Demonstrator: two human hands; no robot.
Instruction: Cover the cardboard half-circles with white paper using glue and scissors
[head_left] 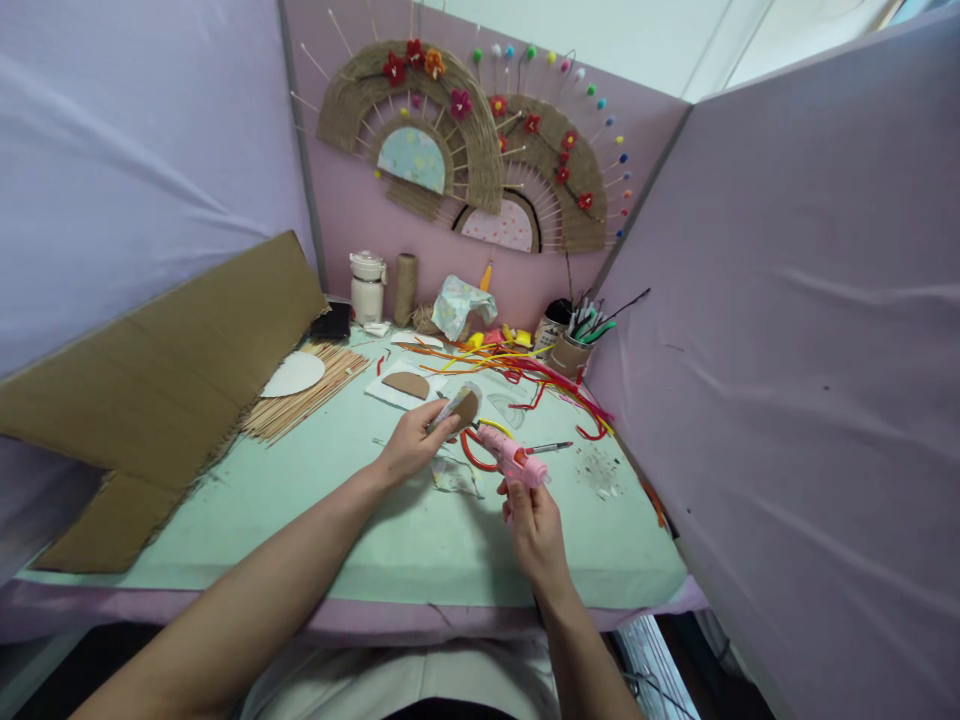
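Observation:
My left hand (416, 437) is closed on a small half-round cardboard piece (468, 407) with patterned fabric around its edge, held above the table. In my right hand (534, 520) is a pink glue gun (513, 455), gripped by its handle, its nozzle pointing up and left close to the cardboard piece. Whether the nozzle touches it I cannot tell. Below and between the hands lie red-handled scissors (478, 458), partly hidden by the glue gun, and a scrap of patterned fabric (456, 478). A pen (550, 447) lies just right of the glue gun.
Beyond my hands, another cardboard half-round (406, 384) lies on white paper. Coloured pipe cleaners (517, 368) spread across the back. Thin wooden sticks (300, 405) and a large cardboard sheet (172, 390) occupy the left. A pot of tools (570, 352) stands back right, below fan-shaped decorations (480, 150).

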